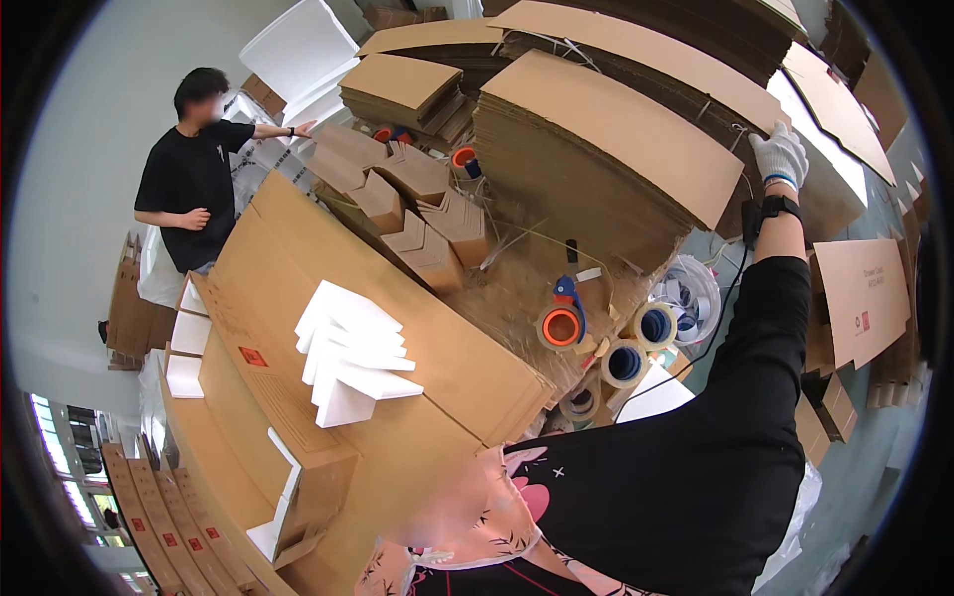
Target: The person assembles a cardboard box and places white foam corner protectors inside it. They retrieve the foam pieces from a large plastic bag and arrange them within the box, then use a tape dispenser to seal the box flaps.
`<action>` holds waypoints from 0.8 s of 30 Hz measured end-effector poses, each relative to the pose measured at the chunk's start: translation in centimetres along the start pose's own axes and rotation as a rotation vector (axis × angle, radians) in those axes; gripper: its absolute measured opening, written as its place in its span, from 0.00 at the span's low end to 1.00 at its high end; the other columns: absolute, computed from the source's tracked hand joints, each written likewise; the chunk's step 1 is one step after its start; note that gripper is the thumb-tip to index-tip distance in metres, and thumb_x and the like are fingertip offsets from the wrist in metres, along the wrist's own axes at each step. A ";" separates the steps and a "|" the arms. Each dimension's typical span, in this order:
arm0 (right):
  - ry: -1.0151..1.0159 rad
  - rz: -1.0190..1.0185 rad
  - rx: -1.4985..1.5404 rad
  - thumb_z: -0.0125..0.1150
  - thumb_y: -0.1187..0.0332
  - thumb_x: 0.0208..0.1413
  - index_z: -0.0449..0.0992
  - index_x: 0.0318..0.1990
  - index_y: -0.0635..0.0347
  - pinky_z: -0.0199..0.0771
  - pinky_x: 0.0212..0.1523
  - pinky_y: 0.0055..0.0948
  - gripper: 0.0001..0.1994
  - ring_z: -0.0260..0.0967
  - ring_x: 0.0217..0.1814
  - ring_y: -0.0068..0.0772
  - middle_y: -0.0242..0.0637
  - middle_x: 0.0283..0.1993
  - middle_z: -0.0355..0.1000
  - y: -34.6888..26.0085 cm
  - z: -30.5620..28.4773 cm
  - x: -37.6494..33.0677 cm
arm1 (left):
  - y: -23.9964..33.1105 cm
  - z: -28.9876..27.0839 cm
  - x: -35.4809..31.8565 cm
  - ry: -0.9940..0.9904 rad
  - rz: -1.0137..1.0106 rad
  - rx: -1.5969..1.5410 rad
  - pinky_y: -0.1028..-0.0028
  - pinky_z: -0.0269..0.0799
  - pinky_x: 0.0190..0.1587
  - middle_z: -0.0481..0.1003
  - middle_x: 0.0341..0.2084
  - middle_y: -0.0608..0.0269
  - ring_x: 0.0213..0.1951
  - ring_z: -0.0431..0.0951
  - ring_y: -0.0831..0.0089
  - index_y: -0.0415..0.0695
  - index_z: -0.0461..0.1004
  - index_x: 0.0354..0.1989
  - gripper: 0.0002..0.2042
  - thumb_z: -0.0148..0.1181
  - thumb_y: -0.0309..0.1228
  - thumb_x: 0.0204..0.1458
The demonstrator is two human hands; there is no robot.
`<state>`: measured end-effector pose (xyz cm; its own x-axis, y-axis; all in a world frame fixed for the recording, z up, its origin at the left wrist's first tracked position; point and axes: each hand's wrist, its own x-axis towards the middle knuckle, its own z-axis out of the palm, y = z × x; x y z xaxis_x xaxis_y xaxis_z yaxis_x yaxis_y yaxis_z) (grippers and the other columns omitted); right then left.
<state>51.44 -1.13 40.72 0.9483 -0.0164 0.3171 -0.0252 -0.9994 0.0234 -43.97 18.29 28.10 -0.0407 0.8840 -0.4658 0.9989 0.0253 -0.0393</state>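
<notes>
My right hand [780, 159], in a white knitted glove with a dark watch at the wrist, reaches far out to the right. It is at the right end of a long stack of flat cardboard sheets [646, 62], thumb on top and the other fingers bent around the end edge. Twine runs along this stack. Just nearer stands another tall stack of cardboard sheets [606, 129], left of my forearm. My left hand is out of the picture. Pink flowered cloth [497, 541] and my black sleeve fill the lower middle.
A large cardboard box [397, 437] carries folded white foam pieces [348, 348]. Folded cardboard inserts [383, 204], an orange-and-blue tape dispenser [562, 316] and tape rolls [624, 364] lie beyond. A person in black [194, 179] stands at left, one arm outstretched. A dark cable [730, 298] hangs beside my arm.
</notes>
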 end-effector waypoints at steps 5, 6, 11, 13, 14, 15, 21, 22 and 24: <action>0.230 -0.220 -0.026 0.58 0.59 0.57 0.77 0.50 0.48 0.74 0.51 0.41 0.15 0.73 0.51 0.46 0.41 0.48 0.75 0.7 0.7 -0.4 | 1.6 -0.1 0.8 -0.023 0.015 0.006 0.58 0.70 0.54 0.73 0.48 0.46 0.49 0.74 0.49 0.35 0.71 0.54 0.25 0.61 0.41 0.53; 0.339 -0.216 0.049 0.58 0.60 0.59 0.77 0.48 0.49 0.74 0.49 0.41 0.12 0.73 0.50 0.47 0.42 0.45 0.75 0.9 0.5 -0.6 | 1.7 -0.2 0.9 -0.026 0.013 0.005 0.59 0.70 0.54 0.73 0.48 0.46 0.49 0.75 0.49 0.35 0.71 0.53 0.25 0.61 0.41 0.53; 0.745 -0.351 0.531 0.61 0.62 0.59 0.77 0.43 0.52 0.74 0.44 0.42 0.09 0.73 0.46 0.48 0.41 0.42 0.74 1.1 -5.0 -4.5 | 2.1 -0.3 1.2 -0.041 0.052 -0.021 0.59 0.72 0.52 0.75 0.46 0.47 0.47 0.76 0.50 0.35 0.73 0.52 0.23 0.61 0.41 0.54; 0.783 -0.347 0.538 0.62 0.63 0.58 0.77 0.43 0.53 0.74 0.44 0.41 0.09 0.73 0.45 0.47 0.40 0.43 0.74 1.5 -8.3 -7.6 | 1.8 -0.2 1.6 -0.047 0.078 -0.025 0.60 0.72 0.52 0.75 0.46 0.47 0.47 0.77 0.51 0.34 0.73 0.51 0.23 0.60 0.41 0.55; 0.857 -0.358 0.598 0.63 0.66 0.57 0.77 0.44 0.55 0.74 0.44 0.39 0.09 0.73 0.44 0.46 0.41 0.44 0.75 1.2 -9.6 -9.5 | 1.6 0.1 1.6 -0.046 0.087 -0.034 0.60 0.72 0.51 0.75 0.45 0.47 0.46 0.77 0.51 0.34 0.74 0.51 0.23 0.60 0.41 0.55; 0.876 -0.392 0.648 0.63 0.67 0.57 0.77 0.44 0.57 0.74 0.42 0.37 0.09 0.73 0.41 0.42 0.40 0.42 0.75 1.5 -11.2 -11.2 | 1.4 0.3 1.7 -0.053 0.098 -0.046 0.60 0.73 0.51 0.76 0.45 0.47 0.46 0.77 0.51 0.34 0.74 0.51 0.22 0.60 0.41 0.55; 0.564 -0.221 1.624 0.60 0.72 0.61 0.76 0.44 0.65 0.67 0.27 0.21 0.07 0.67 0.27 0.22 0.34 0.31 0.73 -0.9 -19.7 -23.4 | -0.6 0.8 1.8 -0.052 0.169 -0.133 0.61 0.74 0.49 0.77 0.43 0.48 0.44 0.79 0.52 0.34 0.75 0.49 0.21 0.60 0.41 0.56; 0.460 -0.216 1.789 0.59 0.73 0.61 0.76 0.44 0.66 0.65 0.26 0.19 0.07 0.66 0.26 0.20 0.33 0.30 0.72 -1.6 -20.9 -25.0 | -1.7 1.3 1.3 -0.052 0.173 -0.164 0.61 0.75 0.49 0.77 0.42 0.48 0.44 0.79 0.52 0.34 0.76 0.49 0.21 0.60 0.41 0.56; 0.286 -0.290 1.994 0.58 0.75 0.61 0.76 0.44 0.65 0.63 0.25 0.17 0.07 0.66 0.27 0.20 0.34 0.31 0.73 -2.6 -22.5 -28.0 | -3.1 0.9 0.9 -0.046 0.207 -0.237 0.62 0.75 0.48 0.78 0.42 0.49 0.43 0.80 0.53 0.34 0.76 0.48 0.21 0.60 0.40 0.57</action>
<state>17.84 2.59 53.11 0.7876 -0.0777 0.6112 0.5886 0.3883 -0.7091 -47.12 18.60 27.06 0.1685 0.8596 -0.4824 0.9635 -0.0403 0.2648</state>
